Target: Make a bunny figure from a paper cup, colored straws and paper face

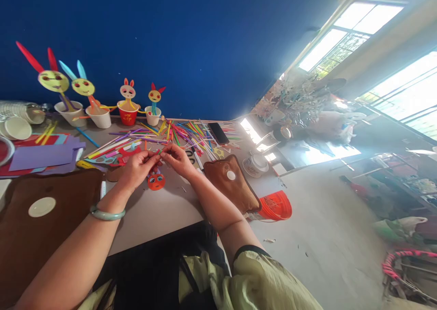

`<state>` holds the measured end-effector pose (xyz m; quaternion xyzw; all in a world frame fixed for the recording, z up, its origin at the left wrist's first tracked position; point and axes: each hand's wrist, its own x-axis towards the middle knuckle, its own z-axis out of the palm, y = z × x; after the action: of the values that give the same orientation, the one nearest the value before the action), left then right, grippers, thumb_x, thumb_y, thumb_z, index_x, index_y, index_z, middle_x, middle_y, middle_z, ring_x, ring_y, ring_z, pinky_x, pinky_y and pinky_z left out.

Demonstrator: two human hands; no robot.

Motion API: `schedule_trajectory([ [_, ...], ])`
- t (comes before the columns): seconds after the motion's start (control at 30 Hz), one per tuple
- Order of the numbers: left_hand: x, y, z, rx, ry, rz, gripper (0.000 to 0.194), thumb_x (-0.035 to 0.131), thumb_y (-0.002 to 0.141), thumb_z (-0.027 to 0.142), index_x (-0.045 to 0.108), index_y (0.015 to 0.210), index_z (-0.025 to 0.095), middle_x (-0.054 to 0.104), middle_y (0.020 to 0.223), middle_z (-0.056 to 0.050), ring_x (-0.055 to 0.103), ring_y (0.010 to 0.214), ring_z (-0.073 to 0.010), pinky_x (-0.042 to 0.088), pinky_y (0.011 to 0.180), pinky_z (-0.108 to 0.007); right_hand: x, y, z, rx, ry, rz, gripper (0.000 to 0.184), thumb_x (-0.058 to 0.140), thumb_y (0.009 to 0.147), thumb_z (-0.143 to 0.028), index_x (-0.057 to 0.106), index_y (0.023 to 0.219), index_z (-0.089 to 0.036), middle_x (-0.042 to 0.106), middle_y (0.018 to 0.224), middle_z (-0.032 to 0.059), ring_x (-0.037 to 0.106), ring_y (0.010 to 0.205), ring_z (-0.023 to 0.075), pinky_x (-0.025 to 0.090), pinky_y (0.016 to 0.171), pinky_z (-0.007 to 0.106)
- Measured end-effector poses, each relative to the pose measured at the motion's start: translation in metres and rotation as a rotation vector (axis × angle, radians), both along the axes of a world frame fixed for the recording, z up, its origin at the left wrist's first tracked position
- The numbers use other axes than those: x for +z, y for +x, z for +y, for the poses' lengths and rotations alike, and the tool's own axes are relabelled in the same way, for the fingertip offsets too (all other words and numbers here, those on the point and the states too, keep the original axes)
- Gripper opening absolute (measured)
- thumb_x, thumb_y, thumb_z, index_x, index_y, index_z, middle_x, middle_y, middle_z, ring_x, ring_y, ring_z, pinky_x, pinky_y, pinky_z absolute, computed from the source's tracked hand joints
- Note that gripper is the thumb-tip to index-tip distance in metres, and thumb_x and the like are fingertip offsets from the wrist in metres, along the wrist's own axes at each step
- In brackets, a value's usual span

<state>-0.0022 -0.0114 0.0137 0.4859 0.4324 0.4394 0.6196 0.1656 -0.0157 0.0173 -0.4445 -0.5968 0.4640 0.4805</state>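
Observation:
Over the middle of the table, my left hand (139, 166) and my right hand (180, 160) meet with fingers pinched together. A small green strip (160, 152) shows between their fingertips; most of it is hidden, so its exact kind is unclear. Just below the hands lies an orange round paper face (156, 182) with drawn eyes, partly covered at its top by my left fingers. Red paper cutouts (129, 155) lie beyond my left hand. A black-and-white marker (197, 159) rests right of my right hand, near the black scissors handles (190, 156).
Colourful craft sticks (174, 134) spread across the table's back. Paper-cup rabbit figures, including a red cup (127, 114), stand against the blue wall. Purple paper (41, 157) lies left. A phone (218, 133), brown cushions (232, 182) and an orange bucket (276, 205) are around.

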Motion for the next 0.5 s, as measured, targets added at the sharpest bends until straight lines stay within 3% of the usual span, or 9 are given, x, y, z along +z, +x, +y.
schedule_trajectory([
  [0.27,-0.0004,0.0,0.0005,0.06,0.047,0.015,0.047,0.086,0.061,0.056,0.07,0.08,0.016,0.071,0.066,-0.004,0.058,0.05,-0.0124,0.045,0.047,-0.023,-0.0011,-0.0031,0.0027,-0.039,-0.029,0.041,0.056,0.081,0.067,-0.065,0.057,0.091,-0.021,0.06,0.086,-0.0012,0.055,0.08,0.0129,0.044,0.069,0.026],
  [0.5,-0.0025,0.0026,0.0,0.119,0.084,0.042,0.04,0.081,0.067,0.054,0.067,0.077,0.017,0.07,0.063,-0.004,0.057,0.048,-0.0126,0.044,0.046,-0.024,0.0003,-0.0049,0.0001,-0.057,-0.044,0.079,0.059,0.086,0.062,-0.063,0.055,0.091,-0.022,0.061,0.083,-0.0016,0.056,0.077,0.0129,0.045,0.066,0.025],
])
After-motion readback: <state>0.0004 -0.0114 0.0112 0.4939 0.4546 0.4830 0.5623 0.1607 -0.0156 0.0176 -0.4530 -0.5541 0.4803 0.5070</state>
